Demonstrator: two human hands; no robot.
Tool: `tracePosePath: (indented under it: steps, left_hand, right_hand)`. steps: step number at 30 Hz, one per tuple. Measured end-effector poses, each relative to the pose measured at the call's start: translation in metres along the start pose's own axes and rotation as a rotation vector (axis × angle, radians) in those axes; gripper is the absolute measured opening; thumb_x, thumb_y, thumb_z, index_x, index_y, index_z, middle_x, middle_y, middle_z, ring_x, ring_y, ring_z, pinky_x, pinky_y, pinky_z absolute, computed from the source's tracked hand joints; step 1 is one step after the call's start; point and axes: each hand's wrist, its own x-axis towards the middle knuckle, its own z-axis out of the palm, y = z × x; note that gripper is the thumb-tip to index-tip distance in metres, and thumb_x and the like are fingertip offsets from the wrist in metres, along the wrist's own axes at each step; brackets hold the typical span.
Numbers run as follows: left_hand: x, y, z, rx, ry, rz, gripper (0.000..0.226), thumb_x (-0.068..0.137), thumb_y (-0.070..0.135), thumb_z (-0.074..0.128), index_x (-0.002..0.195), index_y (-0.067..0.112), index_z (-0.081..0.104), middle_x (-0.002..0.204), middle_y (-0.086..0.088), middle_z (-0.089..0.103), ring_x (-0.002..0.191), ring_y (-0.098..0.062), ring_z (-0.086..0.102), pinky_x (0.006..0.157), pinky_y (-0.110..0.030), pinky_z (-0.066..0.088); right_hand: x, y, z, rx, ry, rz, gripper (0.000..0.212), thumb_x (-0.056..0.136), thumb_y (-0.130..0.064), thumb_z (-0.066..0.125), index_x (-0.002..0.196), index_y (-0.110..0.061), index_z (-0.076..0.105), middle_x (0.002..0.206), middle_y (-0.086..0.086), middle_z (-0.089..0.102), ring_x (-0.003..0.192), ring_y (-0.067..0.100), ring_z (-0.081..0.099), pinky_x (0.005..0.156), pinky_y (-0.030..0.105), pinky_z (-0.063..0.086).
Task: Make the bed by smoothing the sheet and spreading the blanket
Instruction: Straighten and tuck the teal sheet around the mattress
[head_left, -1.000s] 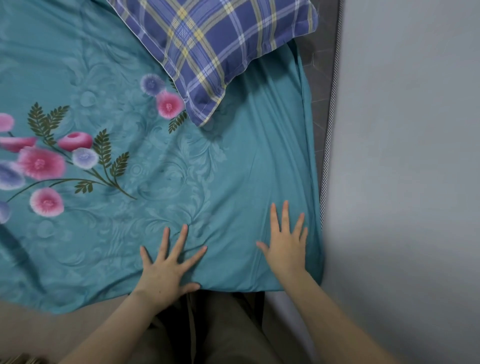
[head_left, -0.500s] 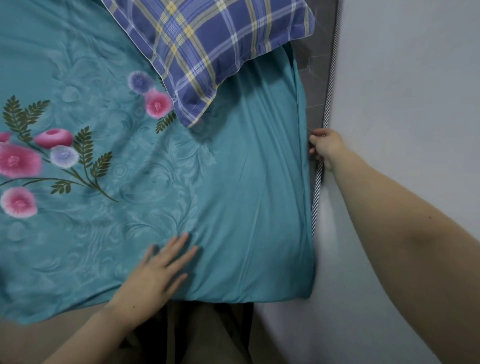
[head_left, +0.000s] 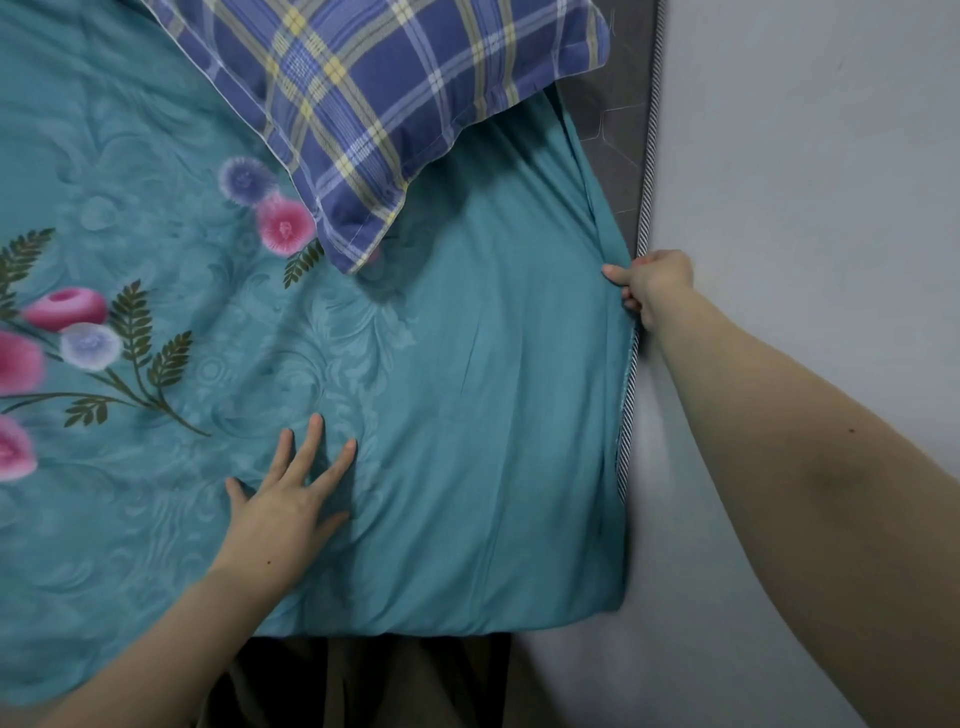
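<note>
Both hands were on the teal sheet (head_left: 493, 415), which covered the bed from the near edge up under the pillow (head_left: 374, 104). The left hand (head_left: 283, 512) lay flat on it, palm down and fingers straight and spread, pressing the cloth just beside the leafy stems of its flower print (head_left: 283, 226). The right hand (head_left: 657, 283) reached along the wall (head_left: 805, 156) and pinched the sheet's side edge between thumb and curled fingers, right at the striped piping of the grey mattress (head_left: 618, 140). Soft folds ran from that grip toward the pillow. Above the grip a strip of bare mattress showed between sheet and wall. The blue plaid pillow lay tilted, one corner pointing down onto the sheet close to a pink flower.
</note>
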Motion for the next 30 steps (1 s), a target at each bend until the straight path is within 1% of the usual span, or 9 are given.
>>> tracePosePath:
  steps: [3,7,11,13,16,18,20,25,30]
  left_hand:
    - [0.0,-0.001,0.003,0.015,0.006,0.009,0.085,0.087,0.052,0.057,0.148,0.045,-0.002,0.157,0.008,-0.026,0.149,-0.024,-0.007,0.099,-0.068,0.031]
    - [0.002,-0.005,0.006,0.013,-0.013,0.024,0.09,0.086,0.052,0.058,0.146,0.047,-0.009,0.15,0.012,-0.037,0.148,-0.023,-0.012,0.1,-0.069,0.031]
    - [0.0,-0.007,0.005,0.015,-0.033,0.042,0.094,0.086,0.05,0.059,0.145,0.045,-0.015,0.153,0.009,-0.035,0.145,-0.022,-0.019,0.101,-0.071,0.028]
    - [-0.002,-0.009,0.006,0.014,-0.032,0.053,0.096,0.086,0.051,0.058,0.143,0.046,-0.019,0.153,0.009,-0.036,0.143,-0.021,-0.024,0.103,-0.071,0.025]
    - [-0.004,-0.014,0.005,0.023,-0.025,0.068,0.101,0.083,0.054,0.061,0.144,0.047,-0.019,0.154,0.012,-0.033,0.144,-0.019,-0.021,0.105,-0.07,0.022]
    - [-0.008,-0.019,0.005,0.028,-0.017,0.061,0.103,0.08,0.055,0.063,0.145,0.047,-0.016,0.156,0.014,-0.028,0.145,-0.017,-0.017,0.104,-0.07,0.023]
    - [-0.014,-0.026,0.006,0.031,-0.008,0.033,0.104,0.078,0.058,0.064,0.146,0.047,-0.014,0.157,0.013,-0.026,0.145,-0.017,-0.014,0.103,-0.07,0.024]
    - [-0.033,-0.049,0.013,0.012,-0.018,-0.074,0.102,0.076,0.065,0.06,0.146,0.049,-0.013,0.156,0.011,-0.027,0.148,-0.023,-0.011,0.101,-0.073,0.024]
    - [-0.054,-0.063,0.025,-0.06,-0.029,-0.194,0.094,0.081,0.068,0.049,0.142,0.053,-0.02,0.154,0.01,-0.033,0.147,-0.03,-0.015,0.101,-0.073,0.024]
  right_hand:
    - [0.003,0.001,-0.001,-0.226,0.121,-0.153,0.026,0.083,0.008,0.057,0.078,-0.014,0.045,0.083,0.021,0.063,0.053,0.026,0.066,0.051,0.036,0.058]
    - [-0.005,0.006,0.003,-0.699,0.368,-0.415,0.03,0.087,0.011,0.035,0.109,0.0,0.052,0.116,0.024,0.056,0.099,0.038,0.059,0.077,0.043,0.045]
    - [-0.032,0.024,0.029,-0.771,0.444,-0.488,0.042,0.091,0.002,0.04,0.132,-0.005,0.04,0.151,0.017,0.025,0.125,0.037,0.047,0.091,0.042,0.044]
    - [-0.055,0.047,0.045,-0.804,0.365,-0.687,0.051,0.093,-0.014,0.047,0.142,-0.008,0.035,0.159,0.015,0.012,0.142,0.035,0.027,0.113,0.046,0.03]
    - [-0.098,0.102,0.06,-0.941,-0.023,-0.954,0.058,0.098,-0.038,0.039,0.152,-0.024,0.022,0.162,0.001,0.005,0.149,0.028,0.006,0.116,0.056,0.015]
    - [-0.123,0.155,0.051,-0.992,-0.164,-0.823,0.062,0.099,-0.051,0.029,0.152,-0.036,0.002,0.161,-0.01,-0.009,0.148,0.019,-0.009,0.119,0.055,0.005]
    - [-0.149,0.206,0.033,-0.951,-0.03,-0.58,0.066,0.096,-0.054,0.029,0.15,-0.035,-0.004,0.16,-0.006,-0.01,0.149,0.022,-0.006,0.12,0.051,0.004]
    - [-0.224,0.286,0.0,-0.9,0.137,-0.382,0.069,0.098,-0.048,0.031,0.148,0.0,0.026,0.155,0.016,0.03,0.14,0.035,0.034,0.109,0.052,0.033]
    - [-0.271,0.331,-0.008,-0.403,0.199,-0.161,0.058,0.09,-0.003,0.059,0.143,0.0,0.036,0.14,0.021,0.041,0.12,0.032,0.049,0.104,0.037,0.039]
